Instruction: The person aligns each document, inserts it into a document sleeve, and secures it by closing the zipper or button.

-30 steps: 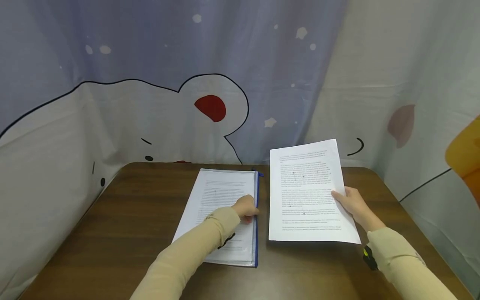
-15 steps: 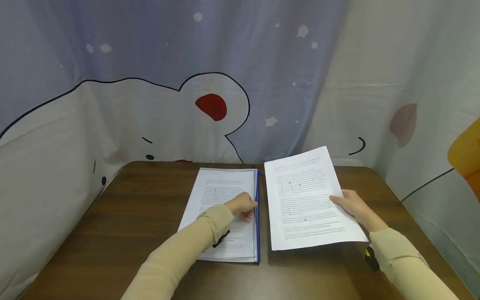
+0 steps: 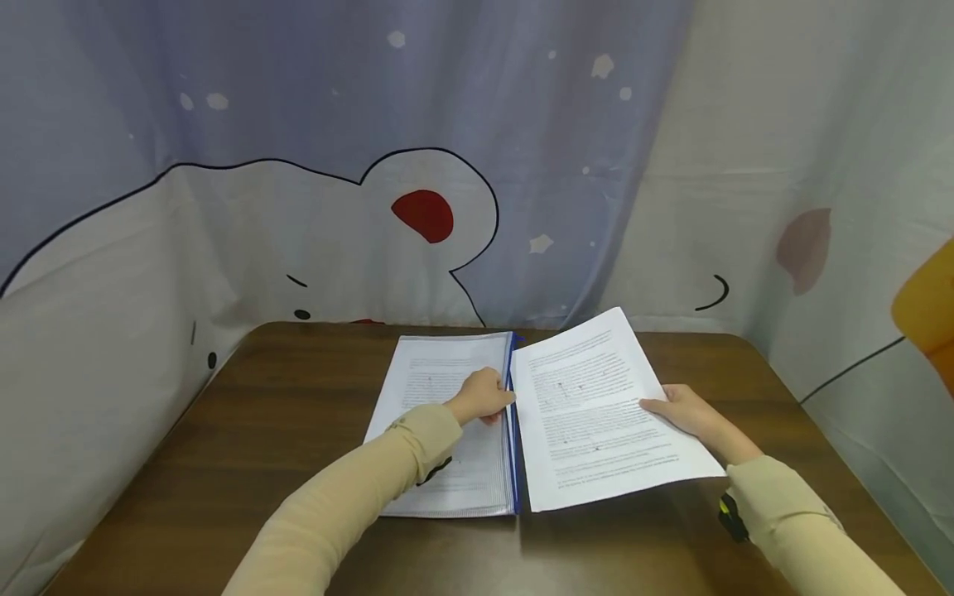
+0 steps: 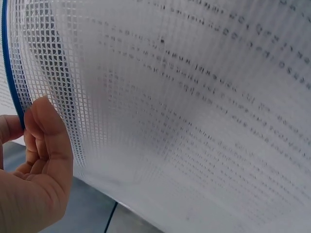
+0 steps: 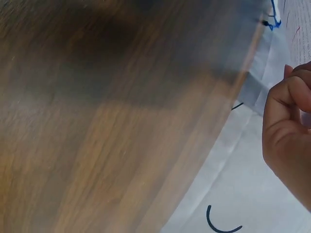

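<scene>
A clear mesh zip pouch (image 3: 477,488) with a blue zipper edge and printed pages inside lies left of the table's middle. My left hand (image 3: 480,396) pinches its blue-edged right side, and in the left wrist view the thumb and curled fingers (image 4: 51,131) grip the mesh just by the blue edge. To the right, my right hand (image 3: 689,411) holds printed paper (image 3: 589,430) by its right side, thumb on top. The paper is tilted above the table, its upper left corner close against the pouch's blue edge. Whether that corner is inside the opening, I cannot tell.
The brown wooden table (image 3: 224,463) has rounded far corners. A printed curtain (image 3: 566,165) hangs directly behind it and along both sides. In the right wrist view, a blue zipper end (image 5: 274,21) shows near the table edge.
My right hand has brought the paper left and lower, turning it anticlockwise until its corner meets the pouch's edge. My left hand keeps its grip and has shifted slightly away from me.
</scene>
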Available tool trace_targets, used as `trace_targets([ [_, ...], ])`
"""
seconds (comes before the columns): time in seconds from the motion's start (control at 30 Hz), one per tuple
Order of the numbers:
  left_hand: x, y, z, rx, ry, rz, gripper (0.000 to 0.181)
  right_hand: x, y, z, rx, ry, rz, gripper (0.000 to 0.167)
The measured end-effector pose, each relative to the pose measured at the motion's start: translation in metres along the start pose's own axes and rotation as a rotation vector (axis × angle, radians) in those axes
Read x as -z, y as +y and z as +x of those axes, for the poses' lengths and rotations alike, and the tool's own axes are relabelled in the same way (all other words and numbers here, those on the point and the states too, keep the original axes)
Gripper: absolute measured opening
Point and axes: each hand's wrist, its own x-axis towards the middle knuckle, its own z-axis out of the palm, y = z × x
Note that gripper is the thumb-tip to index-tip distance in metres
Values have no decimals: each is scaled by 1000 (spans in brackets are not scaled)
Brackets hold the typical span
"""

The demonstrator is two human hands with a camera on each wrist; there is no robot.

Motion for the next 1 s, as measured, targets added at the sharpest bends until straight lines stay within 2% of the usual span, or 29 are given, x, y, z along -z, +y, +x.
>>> trace_targets([
  [0.23, 5, 5, -1, 9, -11, 21, 38, -8, -7, 6, 17, 19, -4, 44],
  [0.47, 10, 9, -5, -19, -55, -1, 33, -12, -13, 9, 18, 32, 6, 44],
  [0.67, 16, 11, -5, -36, -109, -1, 33, -12, -10, 9, 29, 36, 1, 42],
  [0.9, 20, 11, -5, -57, -125, -23, 34, -18, -5, 10, 18, 33, 55, 43],
  [1.0, 22, 10, -5, -49, -134, -26, 35, -18, -3, 9, 18, 52, 40, 43],
])
